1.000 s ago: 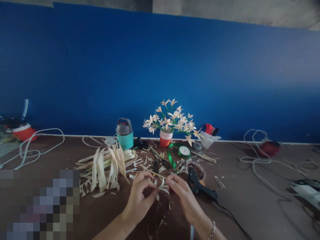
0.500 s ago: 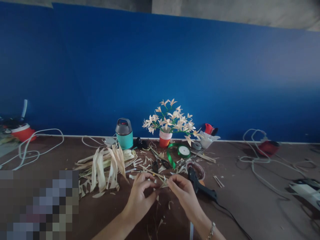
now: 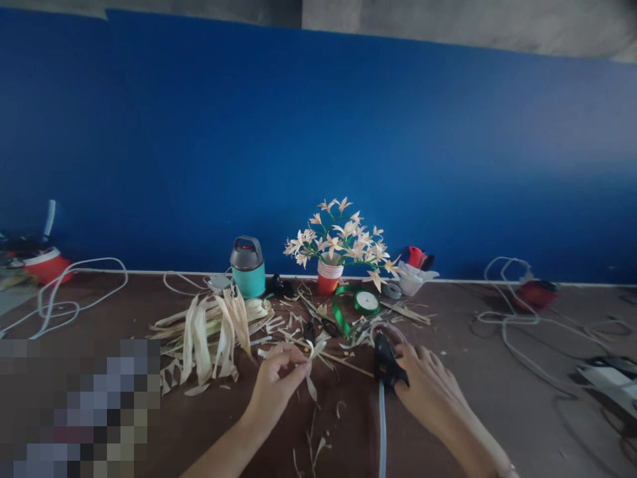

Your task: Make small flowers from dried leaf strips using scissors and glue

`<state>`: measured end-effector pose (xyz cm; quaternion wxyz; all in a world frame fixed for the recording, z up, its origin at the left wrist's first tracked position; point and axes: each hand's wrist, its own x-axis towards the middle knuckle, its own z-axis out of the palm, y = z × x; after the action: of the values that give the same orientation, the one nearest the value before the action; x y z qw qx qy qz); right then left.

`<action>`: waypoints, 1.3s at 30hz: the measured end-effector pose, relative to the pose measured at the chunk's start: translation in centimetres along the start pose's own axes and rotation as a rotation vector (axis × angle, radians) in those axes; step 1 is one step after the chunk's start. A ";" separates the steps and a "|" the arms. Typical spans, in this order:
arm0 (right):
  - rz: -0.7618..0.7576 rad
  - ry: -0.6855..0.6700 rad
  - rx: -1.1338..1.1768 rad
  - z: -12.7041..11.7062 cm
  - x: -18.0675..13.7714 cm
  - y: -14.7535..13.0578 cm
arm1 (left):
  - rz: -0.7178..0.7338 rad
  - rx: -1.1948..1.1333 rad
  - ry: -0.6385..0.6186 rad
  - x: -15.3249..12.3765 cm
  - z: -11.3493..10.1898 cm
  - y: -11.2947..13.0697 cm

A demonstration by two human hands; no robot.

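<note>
My left hand (image 3: 283, 380) pinches a small flower of pale dried-husk petals (image 3: 312, 374) between thumb and forefinger. One petal hangs down and others point up and right. My right hand (image 3: 428, 378) is closed round the handle of a black glue gun (image 3: 384, 362), right of the flower. A translucent glue stick (image 3: 382, 431) sticks out of the gun toward me. Behind my hands lie scissors (image 3: 321, 324) among husk scraps. To the left is a heap of dried husks (image 3: 202, 338).
At the back, a cup (image 3: 330, 275) holds several husk flowers on green stems. Around it are a green ribbon spool (image 3: 367, 302), a teal lidded container (image 3: 248, 275) and a roll of grey tape (image 3: 393, 290). White cables (image 3: 503, 318) run across the table at right.
My right hand has let go of the husk piece, moved right and taken hold of the glue gun, which has turned. My left hand still pinches the husk petals.
</note>
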<state>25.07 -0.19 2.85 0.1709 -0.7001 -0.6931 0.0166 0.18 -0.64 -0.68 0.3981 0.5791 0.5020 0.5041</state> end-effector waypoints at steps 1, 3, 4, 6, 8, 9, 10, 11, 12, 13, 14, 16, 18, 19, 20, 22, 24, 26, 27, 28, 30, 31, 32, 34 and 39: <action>0.031 -0.046 -0.114 0.0 -0.2 0.7 | -0.017 -0.014 0.007 0.0 0.0 0.0; 0.051 -0.117 -0.242 0.2 -0.7 1.4 | -0.036 -0.037 0.012 0.1 0.0 0.0; 0.050 -0.139 -0.274 0.5 -0.9 1.5 | -0.043 -0.050 0.017 0.1 0.0 0.1; 0.054 -0.161 -0.305 1.1 -1.0 1.5 | -0.068 -0.082 0.029 0.1 -0.1 0.2; 0.060 -0.164 -0.292 1.5 -0.8 1.5 | -0.103 -0.125 0.043 0.1 -0.1 0.3; 0.059 -0.156 -0.273 1.4 -0.6 1.6 | -0.127 -0.146 0.051 0.1 -0.2 0.4; 0.058 -0.139 -0.246 1.3 -0.3 1.7 | -0.153 -0.168 0.058 0.1 -0.2 0.5; 0.053 -0.111 -0.206 1.0 0.1 1.9 | -0.181 -0.194 0.068 0.1 -0.2 0.7; 0.050 -0.076 -0.148 0.7 0.4 1.9 | -0.212 -0.226 0.077 0.1 -0.3 0.8; 0.047 -0.034 -0.068 0.3 0.7 1.8 | -0.244 -0.265 0.086 0.1 -0.3 1.0; 0.032 0.008 0.042 0.0 1.0 1.5 | -0.277 -0.312 0.091 0.1 -0.2 1.2; -0.017 0.083 0.321 -0.4 1.2 0.2 | -0.332 -0.407 0.096 0.1 -0.2 1.5; -0.128 0.086 0.568 -0.3 0.9 -1.9 | -0.369 -0.470 0.106 0.1 -0.2 1.8; -0.169 0.102 0.643 0.0 0.6 -3.0 | -0.379 -0.490 0.117 0.1 -0.2 1.9; -0.197 0.103 0.690 0.5 0.2 -4.1 | -0.388 -0.507 0.128 0.1 -0.2 2.0; -0.278 0.087 0.744 1.5 -0.7 -5.8 | -0.418 -0.553 0.134 0.0 -0.2 2.0; -0.347 0.028 0.760 2.5 -1.5 -6.8 | -0.453 -0.615 0.109 -0.1 -0.1 1.7; -0.389 -0.015 0.766 3.3 -2.0 -7.0 | -0.469 -0.660 0.079 -0.1 -0.1 1.3; -0.401 -0.029 0.770 3.6 -2.1 -7.0 | -0.465 -0.665 0.070 -0.1 0.0 1.1; -0.406 -0.038 0.775 3.8 -2.2 -6.9 | -0.460 -0.659 0.066 -0.1 0.0 0.9; -0.411 -0.057 0.783 3.9 -2.2 -6.7 | -0.458 -0.642 0.058 0.0 0.1 0.7; -0.412 -0.063 0.786 3.9 -2.1 -6.7 | -0.464 -0.640 0.054 0.0 0.1 0.7; -0.414 -0.069 0.785 3.9 -2.1 -6.7 | -0.469 -0.642 0.050 0.0 0.1 0.8; -0.422 -0.077 0.777 3.7 -2.1 -6.7 | -0.462 -0.641 0.042 0.0 0.1 1.0; -0.427 -0.085 0.769 3.9 -2.1 -6.7 | -0.441 -0.614 0.054 -0.1 0.2 1.6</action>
<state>17.55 -1.52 0.50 0.3897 -0.4253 -0.7722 0.2664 0.62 -0.99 0.86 0.6386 0.2975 0.4503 0.5485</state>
